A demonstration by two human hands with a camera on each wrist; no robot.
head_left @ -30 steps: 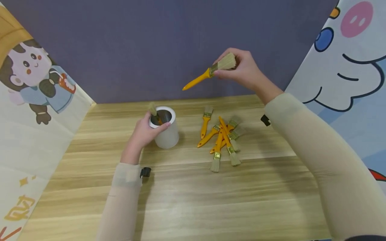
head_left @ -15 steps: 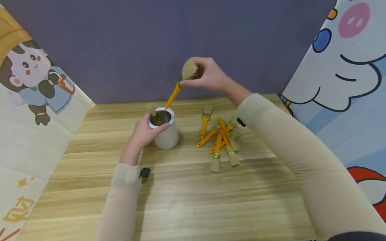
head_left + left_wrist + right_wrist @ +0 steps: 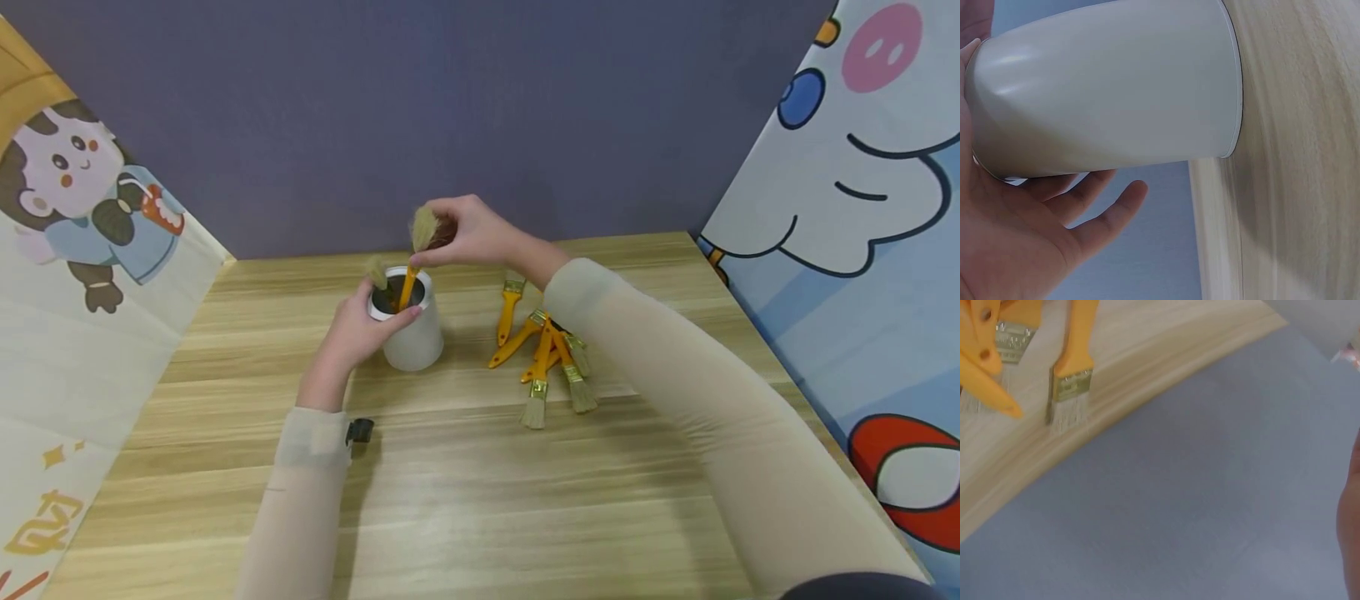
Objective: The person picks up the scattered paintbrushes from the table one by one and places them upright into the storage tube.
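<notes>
I am watching the left hand (image 3: 356, 329) gripping the can (image 3: 416, 346) from its 8 o'clock side, thumb lying along the rim and fingers curving loosely round behind, probably to keep it from sliding or tipping. The can is standing upright on the table (image 3: 450, 492). At 10 o'clock in its mouth, a standing brush (image 3: 378, 273) is leaning bristles up. From 1 o'clock the right hand (image 3: 472, 233) is pinching the held brush (image 3: 423, 229) near its bristles, fingertips close together, handle pointing toward 6 o'clock inside the can; that high hold, I am judging, is leaving the handle free to fit in. At 3 to 4 o'clock, loose brushes (image 3: 545, 350) are lying crossed, with a lone brush (image 3: 507, 321) just beside them.

I am losing both handle ends in the can's dark inside. The right sleeve (image 3: 637, 333) is covering part of the pile, so I am not counting. The left wrist camera is showing mainly can wall, not the mouth; the right one is catching only a sliver of hand at 3 o'clock.
</notes>
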